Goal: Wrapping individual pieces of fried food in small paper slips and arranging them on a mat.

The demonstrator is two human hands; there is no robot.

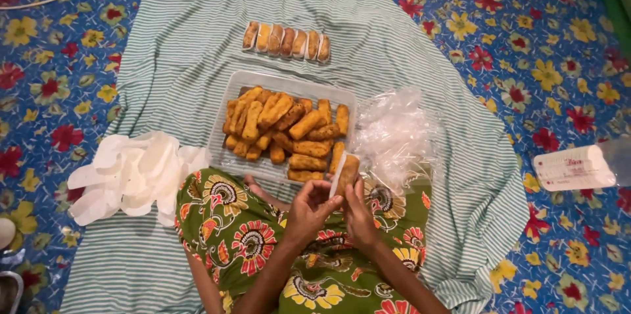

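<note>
Pinching a fried roll in white paper, both hands' grip, left and right, holds it just before the tray.

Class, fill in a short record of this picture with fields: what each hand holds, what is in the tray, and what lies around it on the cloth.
left hand: on the white paper beside the fried roll
right hand: grips the fried roll
tray: clear plastic, heaped with unwrapped fried rolls
wrapped row: rolls side by side beyond the tray
paper pile: white sheets left of the tray
plastic bags: clear, right of the tray
cloth: green and white stripes, over a flowered mat
</note>
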